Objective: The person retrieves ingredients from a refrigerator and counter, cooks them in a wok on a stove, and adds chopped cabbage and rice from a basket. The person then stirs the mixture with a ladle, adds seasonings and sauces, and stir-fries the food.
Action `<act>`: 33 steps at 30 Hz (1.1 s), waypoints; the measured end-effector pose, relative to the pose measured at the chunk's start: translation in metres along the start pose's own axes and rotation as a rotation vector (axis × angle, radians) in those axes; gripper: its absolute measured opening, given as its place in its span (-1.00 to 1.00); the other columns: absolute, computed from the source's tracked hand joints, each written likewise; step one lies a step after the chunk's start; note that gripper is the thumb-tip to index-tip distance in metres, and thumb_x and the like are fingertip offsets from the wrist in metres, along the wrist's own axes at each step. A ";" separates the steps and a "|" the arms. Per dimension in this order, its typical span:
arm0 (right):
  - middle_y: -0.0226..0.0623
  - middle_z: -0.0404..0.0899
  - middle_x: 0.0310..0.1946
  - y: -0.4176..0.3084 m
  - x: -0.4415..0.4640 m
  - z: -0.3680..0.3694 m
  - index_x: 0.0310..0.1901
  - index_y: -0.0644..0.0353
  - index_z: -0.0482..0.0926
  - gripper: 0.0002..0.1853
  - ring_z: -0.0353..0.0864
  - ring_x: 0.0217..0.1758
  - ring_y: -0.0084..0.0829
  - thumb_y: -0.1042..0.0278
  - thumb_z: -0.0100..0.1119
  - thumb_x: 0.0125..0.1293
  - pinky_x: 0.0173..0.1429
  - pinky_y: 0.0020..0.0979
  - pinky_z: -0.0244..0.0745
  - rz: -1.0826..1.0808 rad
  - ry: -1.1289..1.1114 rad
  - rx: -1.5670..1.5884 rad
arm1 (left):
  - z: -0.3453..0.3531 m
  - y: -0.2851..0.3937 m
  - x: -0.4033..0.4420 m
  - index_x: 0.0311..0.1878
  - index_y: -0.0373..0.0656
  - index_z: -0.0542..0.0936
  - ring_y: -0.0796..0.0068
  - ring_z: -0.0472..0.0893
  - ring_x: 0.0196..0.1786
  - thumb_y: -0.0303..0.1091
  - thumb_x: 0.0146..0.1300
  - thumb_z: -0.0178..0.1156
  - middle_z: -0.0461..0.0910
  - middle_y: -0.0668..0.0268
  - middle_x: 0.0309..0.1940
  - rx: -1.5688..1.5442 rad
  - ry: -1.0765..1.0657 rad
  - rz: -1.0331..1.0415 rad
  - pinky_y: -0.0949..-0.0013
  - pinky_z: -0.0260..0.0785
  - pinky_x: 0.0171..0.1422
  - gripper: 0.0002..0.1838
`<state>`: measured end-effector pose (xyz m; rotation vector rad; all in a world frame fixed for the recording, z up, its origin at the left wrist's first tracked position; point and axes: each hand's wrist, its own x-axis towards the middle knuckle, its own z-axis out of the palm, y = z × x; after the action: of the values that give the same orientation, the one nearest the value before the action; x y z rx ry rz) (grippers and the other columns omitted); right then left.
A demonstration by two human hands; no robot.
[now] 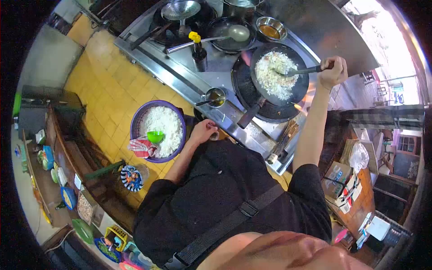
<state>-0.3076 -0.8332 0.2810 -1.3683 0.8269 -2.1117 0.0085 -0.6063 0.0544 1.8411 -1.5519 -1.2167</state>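
Note:
My right hand [333, 72] is wrapped round the dark handle of a spatula [306, 70], whose head sits in the rice [275, 83] in the wok [258, 63]. The wok rests on a burner with flame at its right side, its handle toward me. My left hand [204, 132] is low by the stove's front edge, fingers curled together. What lies in them, if anything, I cannot make out. Left of it stands a purple basket [135, 119] of white rice [168, 123], with a green scoop [155, 136] and a red-and-white cloth [143, 147].
A metal cup [215, 97] with a spoon stands on the stove's front ledge. Behind it are a black bottle with a yellow cap [198, 51], a pan with a ladle [231, 36], a strainer [180, 10] and a steel bowl [271, 29]. Sticks [283, 139] lie near the right edge.

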 end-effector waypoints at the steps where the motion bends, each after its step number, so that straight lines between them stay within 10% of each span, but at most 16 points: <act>1: -0.33 0.27 -0.77 0.001 -0.001 0.004 -0.59 0.31 0.35 -0.77 0.20 -0.77 -0.57 0.40 -0.06 0.17 -0.69 -0.56 0.04 -0.008 0.003 0.005 | 0.002 -0.005 0.004 -0.16 -0.23 0.54 0.29 0.62 -0.24 -0.22 0.05 0.24 0.62 0.12 -0.33 0.004 0.005 0.008 0.32 0.42 -0.15 -0.66; 23: -0.42 0.31 -0.73 0.030 0.017 0.008 -0.62 0.28 0.36 -0.76 0.26 -0.69 -0.66 0.47 -0.04 0.20 -0.62 -0.60 0.14 0.121 -0.133 -0.179 | 0.020 0.004 0.004 -0.12 -0.28 0.52 0.32 0.62 -0.26 -0.21 0.07 0.25 0.61 0.12 -0.35 -0.098 -0.065 0.025 0.33 0.43 -0.15 -0.62; 24: -0.45 0.31 -0.73 0.022 0.022 0.009 -0.66 0.26 0.35 -0.73 0.25 -0.69 -0.67 0.46 -0.04 0.20 -0.61 -0.61 0.14 -0.462 -0.218 -0.742 | 0.019 0.007 0.001 -0.12 -0.27 0.51 0.35 0.62 -0.25 -0.21 0.09 0.24 0.61 0.16 -0.34 -0.078 -0.104 0.023 0.35 0.43 -0.14 -0.62; 25: -0.45 0.31 -0.73 0.014 0.018 0.013 -0.66 0.26 0.35 -0.73 0.25 -0.69 -0.67 0.46 -0.04 0.20 -0.61 -0.61 0.14 -0.482 -0.221 -0.732 | 0.017 0.014 0.010 -0.11 -0.26 0.50 0.38 0.62 -0.23 -0.21 0.10 0.24 0.62 0.19 -0.33 -0.067 -0.124 0.034 0.37 0.43 -0.12 -0.63; 27: -0.49 0.30 -0.73 0.007 -0.012 0.013 -0.65 0.25 0.37 -0.74 0.23 -0.68 -0.68 0.46 -0.03 0.21 -0.58 -0.62 0.12 -0.037 -0.031 -0.156 | 0.021 0.017 0.017 -0.12 -0.26 0.50 0.36 0.62 -0.22 -0.20 0.09 0.24 0.62 0.18 -0.33 -0.056 -0.107 0.049 0.35 0.43 -0.12 -0.63; 33: -0.45 0.36 -0.73 0.017 -0.015 0.005 -0.56 0.27 0.44 -0.75 0.28 -0.68 -0.65 0.31 0.01 0.21 -0.58 -0.60 0.15 0.052 -0.135 -0.283 | 0.030 0.010 0.013 -0.14 -0.25 0.52 0.20 0.61 -0.27 -0.15 0.03 0.25 0.60 0.11 -0.37 -0.053 -0.151 0.107 0.27 0.43 -0.15 -0.59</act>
<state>-0.2960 -0.8353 0.2610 -1.5933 1.1244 -1.8922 -0.0226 -0.6151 0.0426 1.6436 -1.6588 -1.3599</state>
